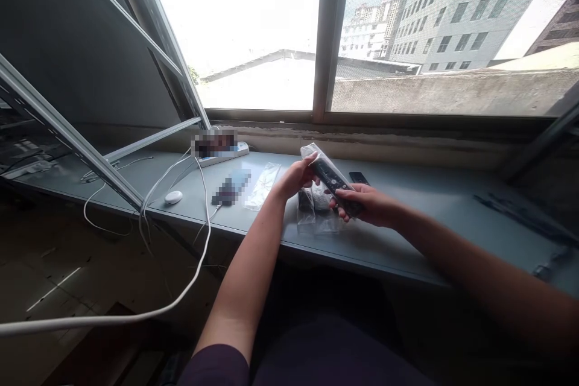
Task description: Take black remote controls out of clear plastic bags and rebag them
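A black remote control (333, 180) in a clear plastic sleeve is held over the grey sill-like table (407, 235). My left hand (296, 178) grips its far upper end, fingers closed on the plastic. My right hand (368, 205) is wrapped round its near lower end. Under the hands lie more clear bags with dark items (316, 214) on the table. Another small black device (359, 177) lies just behind the remote.
An empty clear bag (262, 186) lies left of the hands, beside a blurred dark object (231, 187). A white power strip (221, 154), white cables (181, 193) and a round white puck (174, 196) sit further left. Slanted metal frame bars (90, 151) cross the left. A window stands behind.
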Tool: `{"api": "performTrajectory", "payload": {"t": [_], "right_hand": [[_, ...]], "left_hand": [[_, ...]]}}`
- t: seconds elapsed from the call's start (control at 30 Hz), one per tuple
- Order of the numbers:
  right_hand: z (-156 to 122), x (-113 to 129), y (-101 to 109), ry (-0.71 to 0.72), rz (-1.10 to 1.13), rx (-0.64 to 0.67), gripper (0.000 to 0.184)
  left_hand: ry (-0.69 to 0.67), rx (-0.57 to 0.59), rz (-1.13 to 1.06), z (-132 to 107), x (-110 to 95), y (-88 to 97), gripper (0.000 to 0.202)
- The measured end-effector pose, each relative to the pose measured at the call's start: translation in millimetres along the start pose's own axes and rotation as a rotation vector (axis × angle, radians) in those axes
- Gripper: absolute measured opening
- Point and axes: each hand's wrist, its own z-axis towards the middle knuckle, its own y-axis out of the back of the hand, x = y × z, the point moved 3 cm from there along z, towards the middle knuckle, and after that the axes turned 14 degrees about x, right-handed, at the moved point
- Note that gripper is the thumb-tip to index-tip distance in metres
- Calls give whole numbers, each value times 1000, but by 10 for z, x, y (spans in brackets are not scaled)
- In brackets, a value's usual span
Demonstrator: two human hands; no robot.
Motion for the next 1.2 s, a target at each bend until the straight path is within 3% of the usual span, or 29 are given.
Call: {"api": "performTrajectory", "payload": {"t": [0.1,0.33,0.5,0.77,1.03,1.2], "right_hand": [[1,-6,11,-6,7,-9,36],[4,-7,14,-28,-2,-19,31],[2,8,5,20,-8,-11,32],[-23,47,-87,-31,-30,-47,41],[-25,82,-109,-42,-58,-57,43],[-13,39,-32,-76,-60,-65,39]], "left_hand": [[14,-5,4,-2,-3,-12,51],[-128,-88,51,11,-19,56,49],[-78,-34,31,1,-24,11,59],[-67,4,132,4,13,26,52],[-26,7,182,-4,17,-44,63],[-129,-67,202,22,8,11,58]]}}
